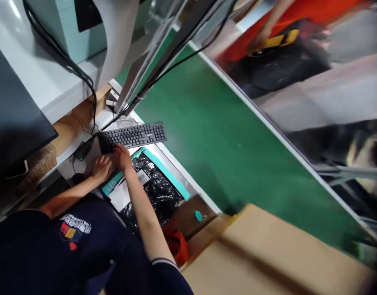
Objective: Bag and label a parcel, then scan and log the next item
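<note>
My right hand [122, 156] reaches over the near edge of a black keyboard [136, 136], its bent fingers touching or just above the keys and holding nothing I can see. Beside it, my left hand [101, 169] rests lower and to the left, near the keyboard's end, with its fingers loosely apart and partly blurred. Under my right forearm lies a package in glossy black plastic [160, 190] on a teal-edged sheet marked LED [111, 186]. A white paper label [120, 196] lies on it, partly covered by the forearm.
A dark monitor [16, 110] stands at the left, and black cables [65, 61] hang near a metal post. Cardboard boxes [268, 246] stand at lower right. Across the green surface [207, 131], a co-worker's hand [259, 41] is at a yellow object [276, 41] above a black bag.
</note>
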Motion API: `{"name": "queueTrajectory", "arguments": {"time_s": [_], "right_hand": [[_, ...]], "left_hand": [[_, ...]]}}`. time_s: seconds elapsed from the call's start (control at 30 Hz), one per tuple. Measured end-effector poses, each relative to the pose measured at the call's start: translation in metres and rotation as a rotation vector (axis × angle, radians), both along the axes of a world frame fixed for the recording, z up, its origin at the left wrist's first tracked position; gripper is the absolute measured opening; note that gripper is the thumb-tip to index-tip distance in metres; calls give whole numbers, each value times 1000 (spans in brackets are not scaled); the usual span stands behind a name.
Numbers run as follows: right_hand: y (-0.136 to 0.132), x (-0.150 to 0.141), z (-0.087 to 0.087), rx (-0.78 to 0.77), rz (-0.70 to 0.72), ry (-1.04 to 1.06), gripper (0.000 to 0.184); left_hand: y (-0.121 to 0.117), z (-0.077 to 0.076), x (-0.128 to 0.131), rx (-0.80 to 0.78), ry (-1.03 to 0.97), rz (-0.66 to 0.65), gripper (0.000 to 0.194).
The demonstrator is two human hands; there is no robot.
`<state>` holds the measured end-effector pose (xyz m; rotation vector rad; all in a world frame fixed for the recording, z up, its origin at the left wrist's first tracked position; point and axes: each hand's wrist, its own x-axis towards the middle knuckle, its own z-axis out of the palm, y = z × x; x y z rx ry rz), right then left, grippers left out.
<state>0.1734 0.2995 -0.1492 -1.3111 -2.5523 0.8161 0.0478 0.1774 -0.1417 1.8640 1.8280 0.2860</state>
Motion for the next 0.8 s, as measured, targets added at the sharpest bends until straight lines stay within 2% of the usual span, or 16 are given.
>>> {"name": "queueTrajectory", "arguments": {"time_s": [0.1,0.23,0.33,0.5,0.63,0.8], "right_hand": [[13,-6,-7,-15,128,40,31],[11,-9,-16,-48,142,26,44],[8,-12,-21,-53,139,33,49],[6,-15,-26,-24,116,92,36],[3,-11,-26,-15,105,99,33],[7,-15,-29,-66,121,84,38]], "left_hand": [[26,2,-20,-39,120,131,32],[42,2,-23,-114,213,129,33],[43,1,-21,-135,219,115,37],[35,-3,-20,-176,228,90,43],[30,1,-19,-236,216,95,44],[41,4,-19,-264,204,105,41]]}}
